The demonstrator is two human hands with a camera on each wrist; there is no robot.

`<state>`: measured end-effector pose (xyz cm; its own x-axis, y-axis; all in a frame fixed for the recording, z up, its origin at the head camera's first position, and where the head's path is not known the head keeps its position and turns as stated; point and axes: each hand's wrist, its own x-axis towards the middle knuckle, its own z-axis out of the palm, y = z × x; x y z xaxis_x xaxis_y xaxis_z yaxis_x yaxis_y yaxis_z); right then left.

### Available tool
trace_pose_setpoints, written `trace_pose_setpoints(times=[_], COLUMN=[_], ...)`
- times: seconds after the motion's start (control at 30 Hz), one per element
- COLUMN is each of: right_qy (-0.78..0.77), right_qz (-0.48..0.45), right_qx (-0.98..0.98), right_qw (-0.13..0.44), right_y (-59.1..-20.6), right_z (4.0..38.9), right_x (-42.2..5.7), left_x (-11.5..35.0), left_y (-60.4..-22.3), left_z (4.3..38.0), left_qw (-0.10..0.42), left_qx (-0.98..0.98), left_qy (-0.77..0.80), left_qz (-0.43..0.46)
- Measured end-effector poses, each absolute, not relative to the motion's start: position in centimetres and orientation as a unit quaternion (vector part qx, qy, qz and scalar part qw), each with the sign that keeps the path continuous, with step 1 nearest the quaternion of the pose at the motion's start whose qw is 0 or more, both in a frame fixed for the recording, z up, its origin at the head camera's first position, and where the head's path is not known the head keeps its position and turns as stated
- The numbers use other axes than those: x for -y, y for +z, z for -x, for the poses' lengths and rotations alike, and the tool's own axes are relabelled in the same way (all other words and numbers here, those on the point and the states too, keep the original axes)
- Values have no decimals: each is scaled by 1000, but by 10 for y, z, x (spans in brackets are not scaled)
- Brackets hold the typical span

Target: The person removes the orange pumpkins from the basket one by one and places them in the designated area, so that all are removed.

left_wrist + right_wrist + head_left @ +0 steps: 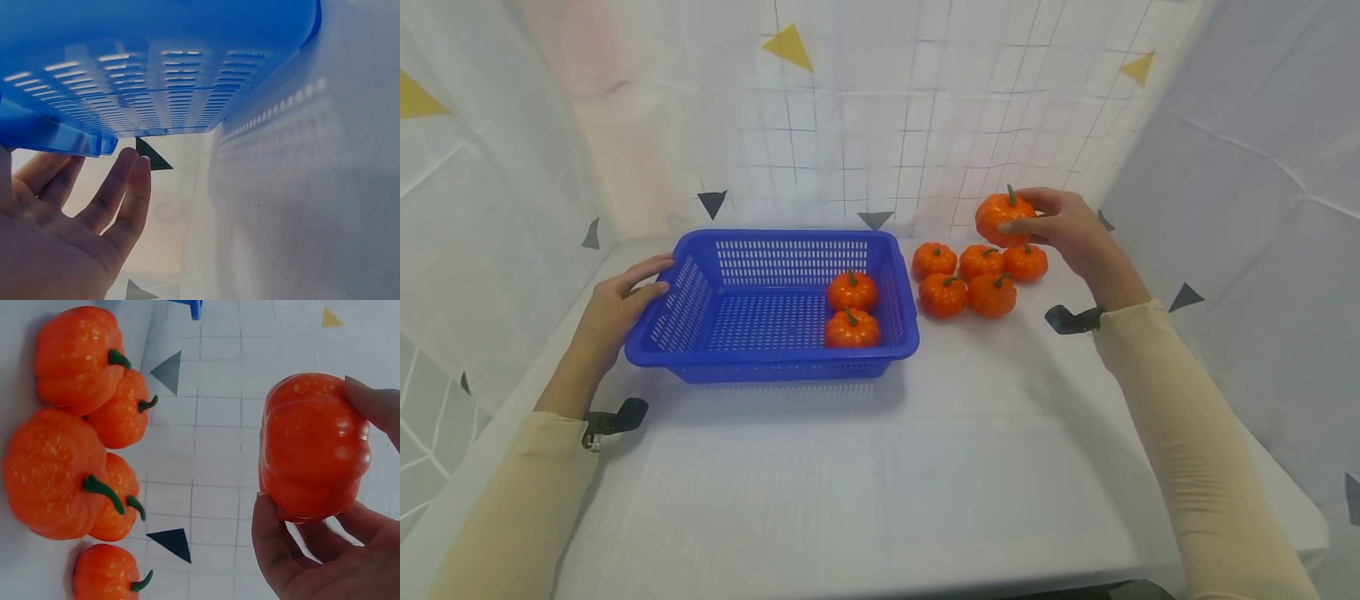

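My right hand (1063, 225) grips a small orange pumpkin (1000, 218) with a green stem, thumb on one side and fingers on the other. It is held above a group of several similar pumpkins (943, 296) on the table. The right wrist view shows the held pumpkin (312, 447) apart from the others. My left hand (613, 308) touches the left rim of a blue basket (775, 357), its fingers only slightly bent. In the left wrist view, two fingers (128, 194) extend loosely below the rim. Two pumpkins (852, 329) sit inside the basket's right end.
A white-covered table (880, 483) carries the basket and pumpkins. White sheeting with grid lines (865, 133) hangs behind, and more sheeting (1262, 183) hangs at the sides. A dark wrist strap mount (1071, 320) sticks out from the right wrist, another (617, 417) from the left.
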<state>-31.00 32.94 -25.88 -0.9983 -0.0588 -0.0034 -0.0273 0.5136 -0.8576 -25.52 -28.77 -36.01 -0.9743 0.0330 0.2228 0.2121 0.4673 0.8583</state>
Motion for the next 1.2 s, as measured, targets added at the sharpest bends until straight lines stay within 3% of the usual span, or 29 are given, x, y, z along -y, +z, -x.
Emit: trace_pose_setpoints(times=[0.63,1.2], right_qy=[-473,-470], right_qz=[-17,-3], right_qx=[-881,-881], right_qw=[19,59], right_y=[-291,-324], right_z=[316,326], right_x=[-366,-409], left_x=[285,287], left_y=[-357,-359], left_z=[254,252], left_qw=[84,81], left_qx=[853,853], left_qy=[-509,-512], left_qz=[73,63])
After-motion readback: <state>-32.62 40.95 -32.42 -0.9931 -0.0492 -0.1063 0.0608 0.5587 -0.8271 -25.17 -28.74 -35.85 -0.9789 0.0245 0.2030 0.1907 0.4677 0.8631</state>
